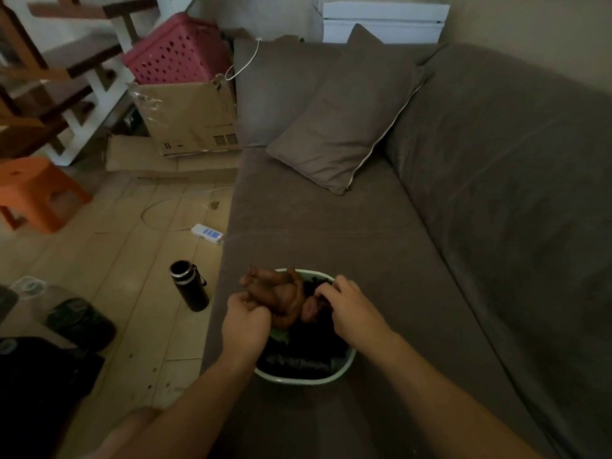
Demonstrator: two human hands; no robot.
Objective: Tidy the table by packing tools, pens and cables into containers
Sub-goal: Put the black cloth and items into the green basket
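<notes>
Our left hand (246,321) has its fingers curled tight round a limb of the brown doll (281,296). Our right hand (352,309) bends its fingertips into the dark mass at the doll's head; we cannot tell whether they pinch hair or the dark stuff beneath. The doll lies across the far end of the pale basket (298,380), on top of dark contents we cannot make out. The basket stands on the sofa (331,233), near its front edge. We judge we are settling the doll into the container. Next we would need to press it below the rim, both hands easing off together. A power strip (208,234) with its cable lies on the floor, unpacked.
</notes>
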